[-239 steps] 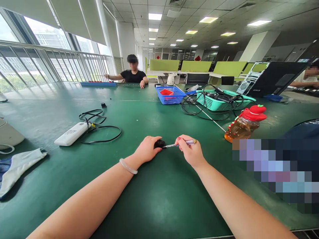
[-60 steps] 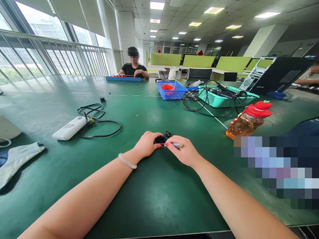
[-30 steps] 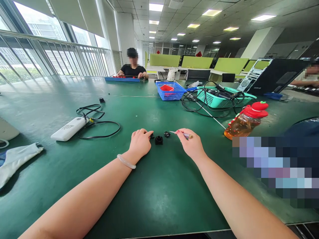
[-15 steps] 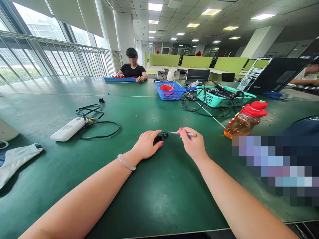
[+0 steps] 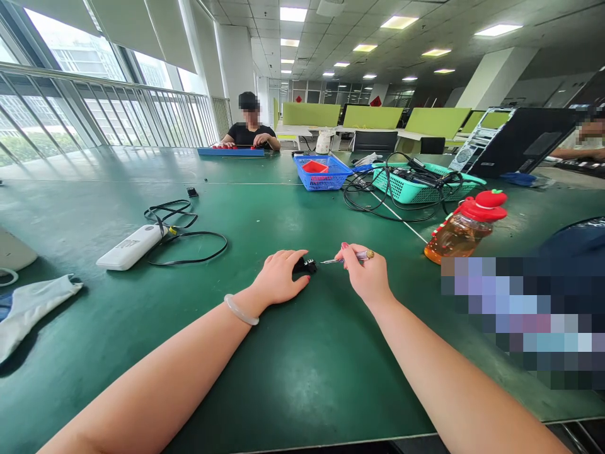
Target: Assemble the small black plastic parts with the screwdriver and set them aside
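Two bare hands at work on a green bench (image 5: 302,384), with a small black part (image 5: 309,265) as landmark; whether it is one piece or two in contact cannot be told. The left hand (image 5: 278,277), wearing a pale bangle (image 5: 241,311) at its wrist, curls thumb and forefinger around the left portion of the part, which lies low over the bench. To the right of the part, the right hand (image 5: 369,276) pinches a slim tool (image 5: 363,255) between thumb and fingers, its metal tip just beside the part. Well to the left of the part rests a white box-shaped device (image 5: 132,247); well to its right, a red-lidded bottle (image 5: 466,234). Beyond it stand a blue basket (image 5: 324,183) and a turquoise basket (image 5: 401,192), and farther off sits a co-worker (image 5: 250,133).
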`<state>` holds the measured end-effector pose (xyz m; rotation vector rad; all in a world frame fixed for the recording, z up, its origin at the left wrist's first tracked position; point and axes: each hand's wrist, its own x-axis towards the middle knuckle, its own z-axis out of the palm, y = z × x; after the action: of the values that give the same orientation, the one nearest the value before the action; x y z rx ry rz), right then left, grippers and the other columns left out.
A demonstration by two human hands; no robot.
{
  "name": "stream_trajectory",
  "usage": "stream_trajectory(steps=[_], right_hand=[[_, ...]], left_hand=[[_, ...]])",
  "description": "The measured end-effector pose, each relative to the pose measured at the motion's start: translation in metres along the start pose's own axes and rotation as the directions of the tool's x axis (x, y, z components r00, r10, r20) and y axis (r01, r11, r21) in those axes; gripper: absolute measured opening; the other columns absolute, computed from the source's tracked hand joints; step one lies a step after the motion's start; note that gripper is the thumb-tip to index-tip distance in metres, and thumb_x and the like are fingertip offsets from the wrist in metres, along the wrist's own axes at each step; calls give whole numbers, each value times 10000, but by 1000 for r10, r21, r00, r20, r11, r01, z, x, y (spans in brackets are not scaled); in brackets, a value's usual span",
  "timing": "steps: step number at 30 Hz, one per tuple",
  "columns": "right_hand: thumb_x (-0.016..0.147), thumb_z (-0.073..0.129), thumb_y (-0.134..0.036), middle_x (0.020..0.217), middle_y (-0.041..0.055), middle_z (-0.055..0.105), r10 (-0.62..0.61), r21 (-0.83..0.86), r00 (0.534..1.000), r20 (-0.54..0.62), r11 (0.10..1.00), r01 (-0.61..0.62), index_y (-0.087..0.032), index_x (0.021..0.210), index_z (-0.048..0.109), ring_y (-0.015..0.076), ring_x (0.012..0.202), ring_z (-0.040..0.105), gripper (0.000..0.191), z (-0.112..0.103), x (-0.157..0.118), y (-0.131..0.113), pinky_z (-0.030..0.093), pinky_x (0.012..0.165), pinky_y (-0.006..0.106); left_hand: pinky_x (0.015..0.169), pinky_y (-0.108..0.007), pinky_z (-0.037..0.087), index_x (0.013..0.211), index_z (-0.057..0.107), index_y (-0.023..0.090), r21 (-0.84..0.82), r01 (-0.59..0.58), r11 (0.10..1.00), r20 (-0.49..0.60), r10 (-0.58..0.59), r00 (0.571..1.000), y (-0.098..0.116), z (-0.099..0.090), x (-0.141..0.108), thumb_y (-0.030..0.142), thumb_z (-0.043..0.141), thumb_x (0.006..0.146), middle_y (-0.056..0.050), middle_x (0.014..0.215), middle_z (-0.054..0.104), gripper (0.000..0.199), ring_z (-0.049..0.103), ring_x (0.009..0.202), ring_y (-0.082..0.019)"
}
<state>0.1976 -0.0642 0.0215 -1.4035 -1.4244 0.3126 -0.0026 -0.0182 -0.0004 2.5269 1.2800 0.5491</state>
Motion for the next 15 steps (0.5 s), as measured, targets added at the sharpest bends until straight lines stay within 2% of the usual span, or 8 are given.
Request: stream_trajectory(steps=[4, 8, 12, 15], right_hand=[[916, 452, -539, 571, 17, 606, -11, -13, 999, -30, 1000, 11, -206, 633, 663, 157, 542, 559, 485, 0, 0, 1, 397, 537, 272], [919, 445, -535, 590, 25, 618, -23, -6, 999, -42, 1000, 22, -208, 636, 655, 166, 572, 579, 481, -1, 1, 1, 403, 548, 272], [920, 449, -519, 582, 22, 605, -25, -1, 998, -49, 1000, 25, -205, 635, 657, 163, 567, 571, 472, -1, 1, 1, 399, 555, 273], [921, 447, -519, 563, 14, 576, -23, 9, 999, -29, 1000, 23, -204, 633, 656, 154, 539, 539, 475, -1, 1, 0, 381, 539, 270]], left_hand=[[1109, -598, 301, 1439, 403, 339, 47, 37, 998, 16, -38, 999, 14, 5, 5, 585, 508, 870, -90, 1395, 543, 628, 424, 1324, -338], [1058, -658, 307, 1355, 517, 345, 88, 51, 995, 20, -53, 998, 25, 9, 10, 565, 452, 908, -111, 1326, 562, 503, 446, 1275, -365], [1078, -618, 311, 1195, 632, 351, 63, 35, 997, 49, -38, 998, 28, 5, 2, 452, 465, 934, -69, 1267, 590, 326, 477, 1240, -317], [1104, -562, 319, 1128, 654, 355, 0, 34, 999, 88, -34, 995, 27, -5, -19, 383, 494, 927, -38, 1232, 609, 258, 509, 1215, -271]])
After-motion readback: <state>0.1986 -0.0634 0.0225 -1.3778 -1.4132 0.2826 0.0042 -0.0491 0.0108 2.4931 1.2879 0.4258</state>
